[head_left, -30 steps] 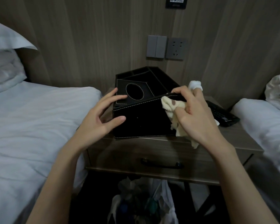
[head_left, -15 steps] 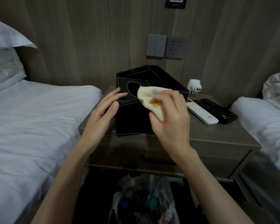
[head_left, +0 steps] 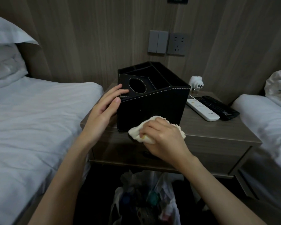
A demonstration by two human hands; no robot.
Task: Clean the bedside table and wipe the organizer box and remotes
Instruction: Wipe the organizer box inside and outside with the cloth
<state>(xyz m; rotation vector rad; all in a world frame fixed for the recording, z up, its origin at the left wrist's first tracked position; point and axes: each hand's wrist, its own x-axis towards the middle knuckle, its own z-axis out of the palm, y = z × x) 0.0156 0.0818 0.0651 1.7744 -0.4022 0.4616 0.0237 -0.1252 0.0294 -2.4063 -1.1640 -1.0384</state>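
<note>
Head: left hand (head_left: 102, 109) flat on 1 organizer box (head_left: 152, 108) — right hand (head_left: 164, 137) grips 1 cloth (head_left: 136, 133); 2 remotes (head_left: 201, 109) (head_left: 217, 106).

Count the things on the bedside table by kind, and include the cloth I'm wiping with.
1 organizer box
2 remotes: white remote, black remote
1 cloth, gripped in the right hand
1 plug adapter
Total: 5
</note>
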